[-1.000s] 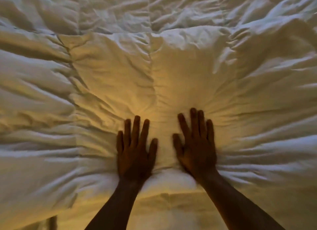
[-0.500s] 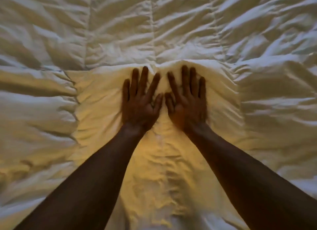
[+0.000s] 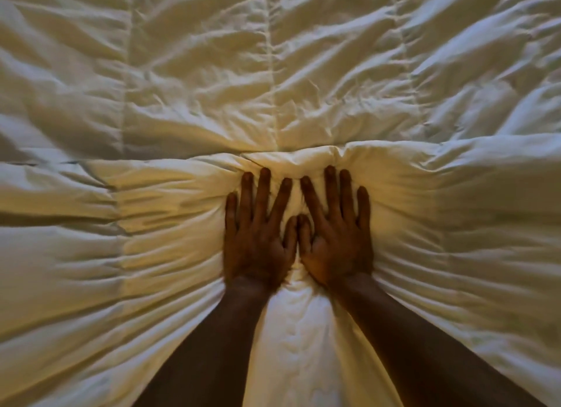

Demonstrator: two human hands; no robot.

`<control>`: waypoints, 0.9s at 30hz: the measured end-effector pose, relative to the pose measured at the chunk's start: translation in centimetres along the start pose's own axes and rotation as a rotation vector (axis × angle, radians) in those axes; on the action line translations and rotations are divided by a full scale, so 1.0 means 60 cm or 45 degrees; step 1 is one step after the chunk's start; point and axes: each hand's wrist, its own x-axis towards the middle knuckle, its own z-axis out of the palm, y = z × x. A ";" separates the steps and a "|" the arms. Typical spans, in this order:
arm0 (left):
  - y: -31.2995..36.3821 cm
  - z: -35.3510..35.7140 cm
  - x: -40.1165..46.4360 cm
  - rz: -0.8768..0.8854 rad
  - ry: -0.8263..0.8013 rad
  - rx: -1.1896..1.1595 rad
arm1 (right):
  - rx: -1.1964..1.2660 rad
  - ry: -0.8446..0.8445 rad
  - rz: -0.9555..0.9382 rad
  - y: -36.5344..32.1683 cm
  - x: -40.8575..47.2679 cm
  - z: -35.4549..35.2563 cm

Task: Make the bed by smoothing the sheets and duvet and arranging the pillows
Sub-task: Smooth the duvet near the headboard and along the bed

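Observation:
A cream quilted duvet [image 3: 334, 81] fills the whole head view, creased and stitched into panels. My left hand [image 3: 258, 239] lies flat on it just left of centre, fingers straight and spread. My right hand [image 3: 337, 242] presses flat beside it, the two thumbs touching. A raised fold of duvet [image 3: 303, 160] bunches up just beyond the fingertips, and wrinkles fan out to both sides of the wrists. No pillows or sheets are in view.
Only duvet is visible on every side; a vertical seam [image 3: 273, 57] runs away from the hands toward the far side. The bed's edges are out of view.
Both hands slid forward across the duvet from near me and came together until the thumbs touch. A fold of fabric has been pushed up ahead of the fingertips.

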 end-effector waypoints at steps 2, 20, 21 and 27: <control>0.000 0.003 0.002 0.000 -0.004 0.002 | -0.002 -0.002 0.002 0.000 0.002 0.003; -0.009 -0.028 -0.026 -0.001 0.010 -0.094 | 0.057 0.093 0.134 -0.041 -0.048 -0.014; -0.011 -0.036 -0.041 -0.005 -0.023 -0.110 | 0.066 0.070 0.138 -0.051 -0.068 -0.018; -0.033 -0.084 -0.230 0.037 -0.091 -0.140 | 0.137 0.041 0.097 -0.099 -0.244 -0.025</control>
